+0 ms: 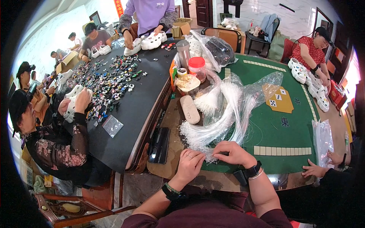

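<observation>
Before me, a large bundle of thin white plastic strands (234,110) curves over a clear plastic bag (272,81) on the table. Its near ends fan out by my hands. My left hand (188,166), wearing a ring, is closed in a pinch at these ends. Close by on its right, my right hand (236,155) pinches with thumb and forefinger, and whitish strand ends show between the two hands. The single strand in each pinch is too fine to make out clearly. A second, shorter white bundle (208,100) lies behind.
Left of the bundle lie a beige case (189,109) and a black tray (159,145). Behind stand a red-lidded jar (197,68) and a metal tumbler (183,53). On the dark table (140,91), small colourful charms (110,81) are heaped. Co-workers handle white clogs (154,41). Another person's hand (315,169) rests at right.
</observation>
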Demonstrator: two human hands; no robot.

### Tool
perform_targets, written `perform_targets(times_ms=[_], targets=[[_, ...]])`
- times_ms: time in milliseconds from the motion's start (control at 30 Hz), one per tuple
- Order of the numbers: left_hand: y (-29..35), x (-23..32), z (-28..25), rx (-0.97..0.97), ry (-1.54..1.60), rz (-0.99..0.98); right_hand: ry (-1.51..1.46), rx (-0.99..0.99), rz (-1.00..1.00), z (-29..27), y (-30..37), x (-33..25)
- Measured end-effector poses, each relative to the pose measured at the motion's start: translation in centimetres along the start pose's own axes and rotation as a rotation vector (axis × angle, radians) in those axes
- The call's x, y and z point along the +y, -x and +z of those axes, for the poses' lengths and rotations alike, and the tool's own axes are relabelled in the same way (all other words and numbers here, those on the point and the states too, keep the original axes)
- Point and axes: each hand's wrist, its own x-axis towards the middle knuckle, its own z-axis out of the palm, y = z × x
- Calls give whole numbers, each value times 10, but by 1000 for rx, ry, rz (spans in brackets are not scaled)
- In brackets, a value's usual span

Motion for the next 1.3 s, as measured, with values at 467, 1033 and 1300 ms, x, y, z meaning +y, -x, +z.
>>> perform_targets(times_ms=[467, 1033, 1300], targets=[[0, -1, 0, -1, 0, -6, -13, 5, 11, 0, -1, 0], [-2, 1, 4, -10, -31, 21, 21, -15, -66, 2, 4, 13], [0, 7, 2, -37, -61, -5, -17, 37, -109, 9, 6, 15]])
